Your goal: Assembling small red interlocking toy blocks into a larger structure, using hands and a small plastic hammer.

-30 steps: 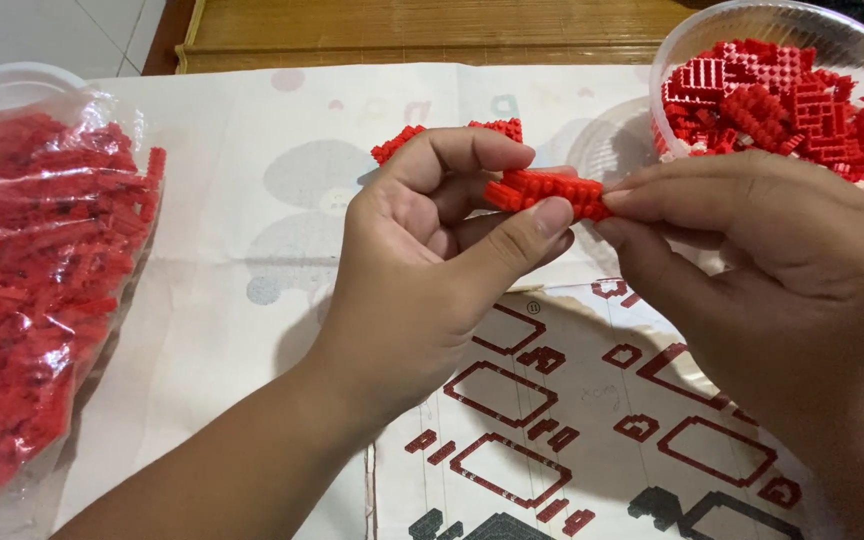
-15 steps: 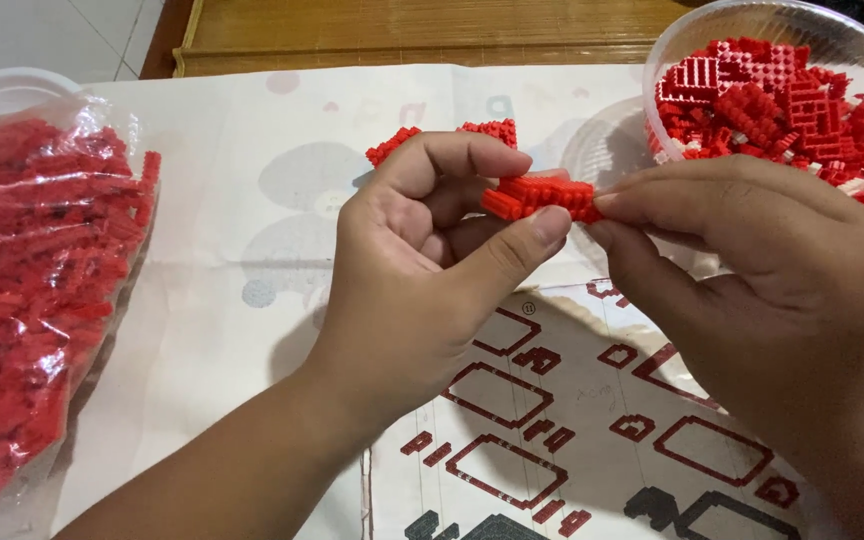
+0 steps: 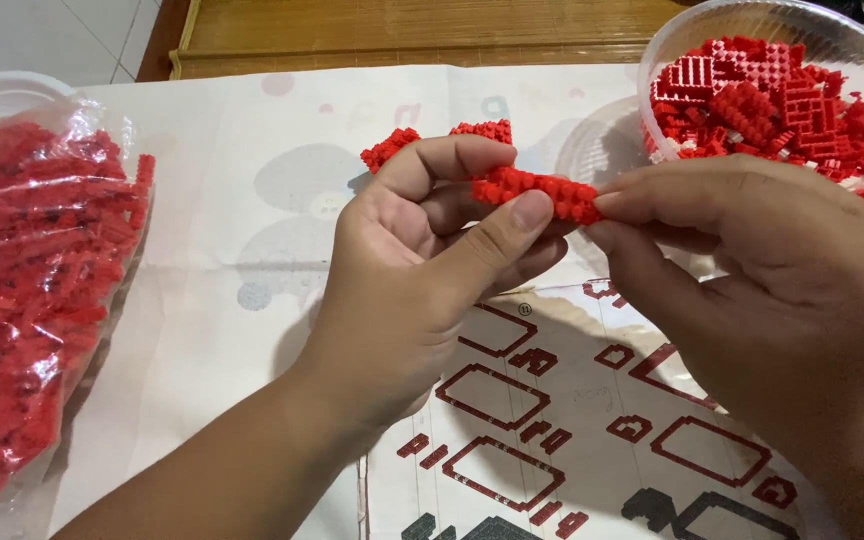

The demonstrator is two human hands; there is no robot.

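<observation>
A bag of bricks (image 3: 22, 300) lies left, a bowl (image 3: 852, 40) far right, an instruction sheet (image 3: 592, 440) nearest, all on the desk (image 3: 252, 130).

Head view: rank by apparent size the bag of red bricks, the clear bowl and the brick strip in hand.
1. Bag, though nearer the camera.
2. Bowl, partly cut off.
3. Brick strip.

The left hand (image 3: 422, 290) comes up from the near left on a bare forearm, back turned up, thumb stretched to the right and forefinger curled over it in a pinching grip. The right hand (image 3: 762, 290) enters from the near right, back up, its fingers drawn together and pointing left, tips meeting the left thumb's tip. Both hands hang raised at mid-scene.
</observation>
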